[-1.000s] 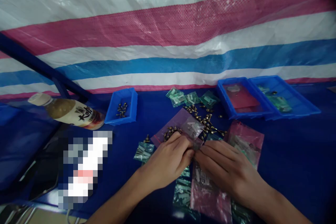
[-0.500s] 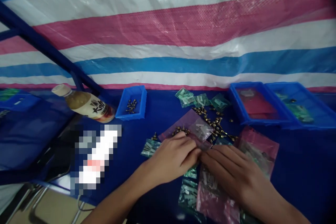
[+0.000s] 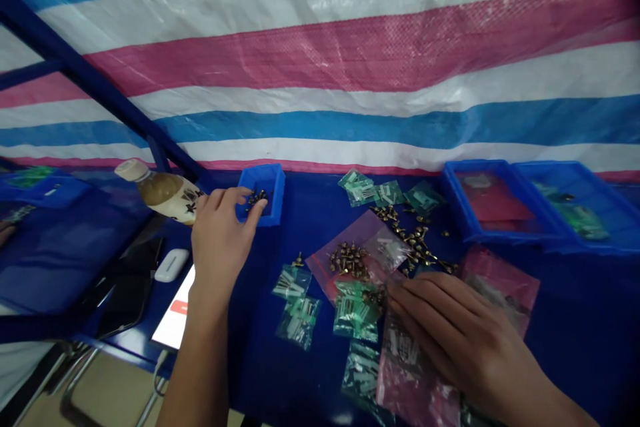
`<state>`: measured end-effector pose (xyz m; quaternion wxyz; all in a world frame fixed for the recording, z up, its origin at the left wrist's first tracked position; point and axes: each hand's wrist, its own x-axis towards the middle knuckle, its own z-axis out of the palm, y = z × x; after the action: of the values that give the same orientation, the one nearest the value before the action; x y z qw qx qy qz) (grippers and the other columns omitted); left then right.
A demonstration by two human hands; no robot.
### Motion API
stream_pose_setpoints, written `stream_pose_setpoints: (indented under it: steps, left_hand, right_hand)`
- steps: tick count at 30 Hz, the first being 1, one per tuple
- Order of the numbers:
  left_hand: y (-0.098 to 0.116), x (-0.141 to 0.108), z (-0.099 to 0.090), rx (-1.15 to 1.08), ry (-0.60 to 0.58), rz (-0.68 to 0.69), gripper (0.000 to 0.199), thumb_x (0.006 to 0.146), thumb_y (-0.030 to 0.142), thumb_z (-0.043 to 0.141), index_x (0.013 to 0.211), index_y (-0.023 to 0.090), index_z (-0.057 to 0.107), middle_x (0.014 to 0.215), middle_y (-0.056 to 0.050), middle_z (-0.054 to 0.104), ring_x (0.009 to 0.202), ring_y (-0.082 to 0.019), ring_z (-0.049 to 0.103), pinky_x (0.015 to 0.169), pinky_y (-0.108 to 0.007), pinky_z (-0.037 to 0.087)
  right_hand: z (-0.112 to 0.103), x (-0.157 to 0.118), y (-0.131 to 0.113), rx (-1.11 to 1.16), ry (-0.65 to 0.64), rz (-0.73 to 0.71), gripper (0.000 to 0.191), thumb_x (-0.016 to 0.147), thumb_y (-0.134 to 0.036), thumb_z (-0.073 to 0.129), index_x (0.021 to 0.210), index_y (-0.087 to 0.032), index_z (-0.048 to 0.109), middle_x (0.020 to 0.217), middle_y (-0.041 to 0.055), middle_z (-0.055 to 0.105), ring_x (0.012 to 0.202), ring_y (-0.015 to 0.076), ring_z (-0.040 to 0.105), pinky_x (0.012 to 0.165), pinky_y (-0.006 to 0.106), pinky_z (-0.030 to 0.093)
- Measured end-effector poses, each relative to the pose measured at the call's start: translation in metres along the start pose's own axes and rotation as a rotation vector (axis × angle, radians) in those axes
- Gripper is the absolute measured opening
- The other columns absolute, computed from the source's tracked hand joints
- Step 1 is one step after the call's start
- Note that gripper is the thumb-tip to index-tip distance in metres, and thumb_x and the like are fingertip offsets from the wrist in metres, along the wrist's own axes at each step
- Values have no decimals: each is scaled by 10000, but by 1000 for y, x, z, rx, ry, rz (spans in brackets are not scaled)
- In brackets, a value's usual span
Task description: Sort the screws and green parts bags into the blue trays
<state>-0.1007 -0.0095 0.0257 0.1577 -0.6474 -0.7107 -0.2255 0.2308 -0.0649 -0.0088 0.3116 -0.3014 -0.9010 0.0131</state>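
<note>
Metal fasteners (image 3: 257, 200) lie in a small blue tray (image 3: 275, 205) left of centre, where our left hand (image 3: 220, 233) reaches in, thumb and fingers apart, with nothing visibly gripped. More lie on a purplish bag (image 3: 323, 257) at centre; at lower right our right hand (image 3: 455, 327) has its fingers bunched, and we cannot tell whether they pinch anything.

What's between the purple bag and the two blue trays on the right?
In the head view, loose brassy metal parts lie between the bag and trays.
</note>
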Motion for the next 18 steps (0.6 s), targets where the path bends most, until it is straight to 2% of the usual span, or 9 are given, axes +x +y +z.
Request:
stream_pose_setpoints:
  steps: [2,6,8,11,18]
  left_hand:
    - [9,-4,-6,-77,-129,61,233,926,439,546,966,218,612,890,-41,646,887,-240,589,828,-356,436]
    - [27,-14,-14,-278,-621,165,224,914,449,564,878,231,598,794,13,642,734,-174,600,653,-276,410]
    - [30,-18,-13,-345,-767,188,184,897,423,594,915,240,591,821,21,647,746,-168,603,633,-264,397]
    - [30,-21,-4,-385,-821,210,132,887,359,608,935,239,582,860,16,639,783,-165,598,655,-262,393]
    - [28,-23,13,-438,-884,180,138,878,261,594,1007,241,552,720,42,593,672,-152,575,584,-248,358]
  right_hand:
    - [0,-1,1,-2,-7,6,225,941,-110,530,1141,-119,633,1042,86,698,993,236,606,834,399,507]
    - [0,-2,3,-12,-1,16,212,929,-116,562,1129,-113,633,1050,87,691,989,234,597,863,405,491]
    - [0,-1,3,-10,10,11,197,923,-112,570,1108,-113,639,1038,86,695,987,231,599,866,401,492]
    - [0,1,1,-4,14,5,190,929,-111,558,1098,-113,643,1020,82,703,979,229,610,848,391,502]
    - [-3,2,0,-1,8,11,198,937,-119,541,1105,-116,647,1001,75,712,963,227,623,842,389,512]
